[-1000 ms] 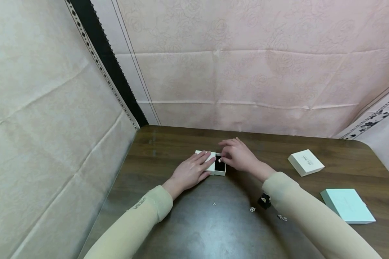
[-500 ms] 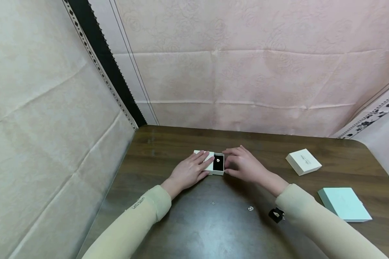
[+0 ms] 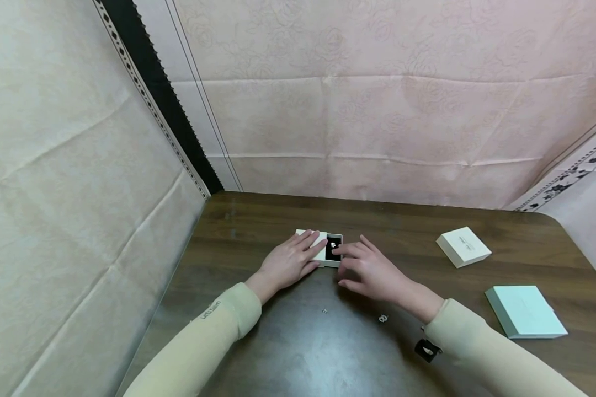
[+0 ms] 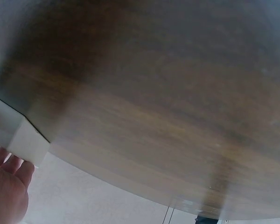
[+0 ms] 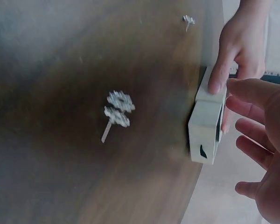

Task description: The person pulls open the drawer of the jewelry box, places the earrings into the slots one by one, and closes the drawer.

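A small white jewellery box lies partly slid open on the table. Its black lining bears a little silver earring. My left hand lies across the box's cover and holds it, thumb on the near side and fingers over the top to the far edge. My right hand hovers at the box's right end, fingers loosely bent and apart, the index finger near the lining's edge. I see nothing in it. In the right wrist view its thumb and fingers are spread beside the box.
Loose silver earrings lie on the dark wood table; a tiny piece sits nearby. A black jewellery insert is beside the right sleeve. At right stand a closed white box and a turquoise box.
My right hand has drawn away from the earring in the lining, then moved slightly toward me. The earring stays in the box. My left hand has kept its place on the cover.
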A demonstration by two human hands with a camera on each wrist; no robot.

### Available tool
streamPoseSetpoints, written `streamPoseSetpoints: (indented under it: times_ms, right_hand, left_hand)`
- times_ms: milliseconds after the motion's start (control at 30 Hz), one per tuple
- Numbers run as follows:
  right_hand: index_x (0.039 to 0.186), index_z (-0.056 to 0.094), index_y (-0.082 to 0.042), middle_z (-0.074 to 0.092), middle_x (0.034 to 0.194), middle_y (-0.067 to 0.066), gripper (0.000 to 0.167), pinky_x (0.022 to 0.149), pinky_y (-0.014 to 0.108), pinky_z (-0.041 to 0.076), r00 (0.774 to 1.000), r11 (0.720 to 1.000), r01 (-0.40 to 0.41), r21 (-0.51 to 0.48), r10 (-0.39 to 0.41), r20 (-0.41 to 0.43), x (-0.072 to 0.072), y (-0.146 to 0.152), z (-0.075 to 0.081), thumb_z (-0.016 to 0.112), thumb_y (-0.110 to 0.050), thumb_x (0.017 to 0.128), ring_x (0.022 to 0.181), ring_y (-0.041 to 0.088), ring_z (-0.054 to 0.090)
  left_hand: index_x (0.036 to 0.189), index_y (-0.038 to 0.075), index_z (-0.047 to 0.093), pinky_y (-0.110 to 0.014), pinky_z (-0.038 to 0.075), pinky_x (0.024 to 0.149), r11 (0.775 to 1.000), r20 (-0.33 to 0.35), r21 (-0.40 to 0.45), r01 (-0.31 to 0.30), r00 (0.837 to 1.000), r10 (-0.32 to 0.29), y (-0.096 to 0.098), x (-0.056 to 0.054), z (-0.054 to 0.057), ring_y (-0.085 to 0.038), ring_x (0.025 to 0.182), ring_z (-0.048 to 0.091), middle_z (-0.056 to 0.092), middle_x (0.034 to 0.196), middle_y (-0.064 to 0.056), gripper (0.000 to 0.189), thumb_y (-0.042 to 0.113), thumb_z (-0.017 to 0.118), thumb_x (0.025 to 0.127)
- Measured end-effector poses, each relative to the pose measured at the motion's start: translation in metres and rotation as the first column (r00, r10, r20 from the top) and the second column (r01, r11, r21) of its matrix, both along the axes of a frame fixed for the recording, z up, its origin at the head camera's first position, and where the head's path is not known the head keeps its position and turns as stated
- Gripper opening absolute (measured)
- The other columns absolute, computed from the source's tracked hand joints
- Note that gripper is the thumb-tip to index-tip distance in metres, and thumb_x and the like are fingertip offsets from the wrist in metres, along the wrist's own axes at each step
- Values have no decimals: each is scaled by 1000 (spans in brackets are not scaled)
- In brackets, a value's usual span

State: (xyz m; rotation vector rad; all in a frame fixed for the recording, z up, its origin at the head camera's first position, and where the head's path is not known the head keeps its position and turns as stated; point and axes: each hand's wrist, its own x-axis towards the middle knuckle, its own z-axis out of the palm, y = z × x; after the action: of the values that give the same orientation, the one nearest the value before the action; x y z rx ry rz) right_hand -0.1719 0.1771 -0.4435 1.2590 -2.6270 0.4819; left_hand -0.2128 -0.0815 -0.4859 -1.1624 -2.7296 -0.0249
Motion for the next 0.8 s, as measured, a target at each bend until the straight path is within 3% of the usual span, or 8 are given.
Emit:
streamPoseSetpoints:
  times_ms: [400,800]
  right_hand:
    - [92,75,-16,69,138,11,17,117,74,34,997,995,-75,59,73,38,24,-11,-6,90,-23,88,132,34,61]
    - [92,76,-16,70,131,6,15,116,74,36,991,988,-132,77,130,31,34,-19,-18,90,-22,87,134,31,61]
  left_hand:
    - [166,18,42,-44,35,127,1000,39,-16,-14,999,14,0,1,2,-27,158,37,39,171,-11,59,41,52,114]
    - [166,17,43,-42,35,126,999,-4,-32,3,1000,-4,0,0,2,-27,157,39,42,169,-13,59,42,52,114]
